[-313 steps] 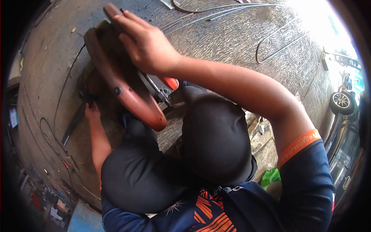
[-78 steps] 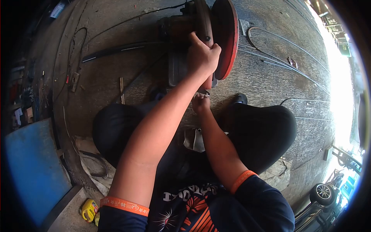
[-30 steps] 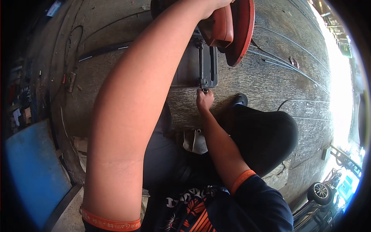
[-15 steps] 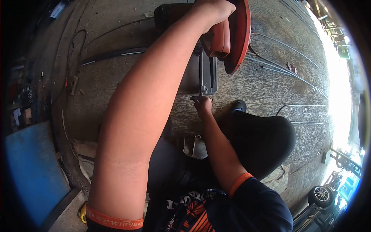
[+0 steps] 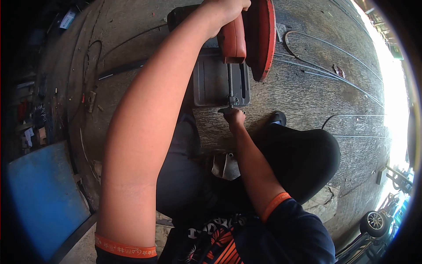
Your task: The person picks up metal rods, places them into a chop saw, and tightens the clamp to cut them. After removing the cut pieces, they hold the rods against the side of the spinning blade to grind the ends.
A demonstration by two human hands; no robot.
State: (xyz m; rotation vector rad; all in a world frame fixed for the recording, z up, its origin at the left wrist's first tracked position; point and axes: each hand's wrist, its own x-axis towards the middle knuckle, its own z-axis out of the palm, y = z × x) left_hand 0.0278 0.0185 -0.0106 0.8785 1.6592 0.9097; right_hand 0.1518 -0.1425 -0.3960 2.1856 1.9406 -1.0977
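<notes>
A chop saw with a red blade guard (image 5: 266, 44) and a dark metal base (image 5: 204, 88) stands on the floor in front of me. My left hand (image 5: 225, 12) reaches to the top of the view and is closed on the saw's red handle (image 5: 233, 39); some fingers are hidden. Along the base runs the vise screw (image 5: 230, 81). At its near end, my right hand (image 5: 236, 118) is wrapped around the dark vise crank handle (image 5: 225, 111). The blade is hidden by the guard, and my left forearm covers part of the base.
Thin metal rods (image 5: 325, 79) and a bent rod (image 5: 347, 115) lie on the worn floor at the right. A blue panel (image 5: 48, 189) is at the lower left. A metal piece (image 5: 225, 166) lies between my legs. A vehicle wheel (image 5: 376, 221) shows at lower right.
My left hand and the red saw head have shifted left relative to the base, exposing more of it. My right hand stays at the crank handle. The whole view has shifted slightly.
</notes>
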